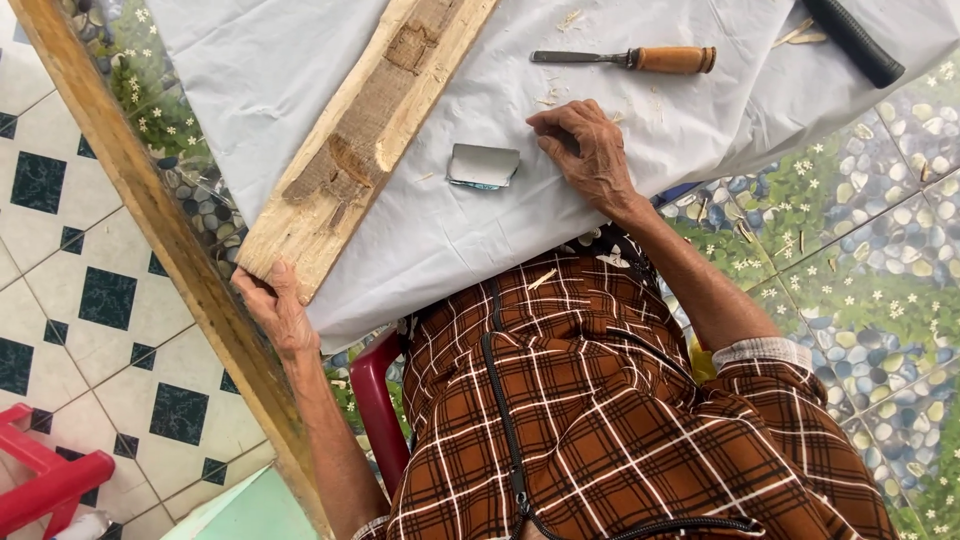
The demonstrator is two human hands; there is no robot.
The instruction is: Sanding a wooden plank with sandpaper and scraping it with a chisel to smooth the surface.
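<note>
A rough wooden plank [370, 130] with chiselled recesses lies slantwise across a white cloth [470, 240]. My left hand [270, 312] grips the plank's near end at the cloth's edge. My right hand [590, 150] rests palm down on the cloth with bent fingers and holds nothing. Just left of that hand sits a small grey metal plate [483, 165]. Beyond the hand, a chisel with a wooden handle [640, 60] lies flat, not touched.
A black handle [855, 40] lies at the top right. Wood chips are scattered on the cloth. A long wooden beam [150, 220] runs along the left. A red chair [375, 400] is under me, a red stool [50, 480] on the tiled floor.
</note>
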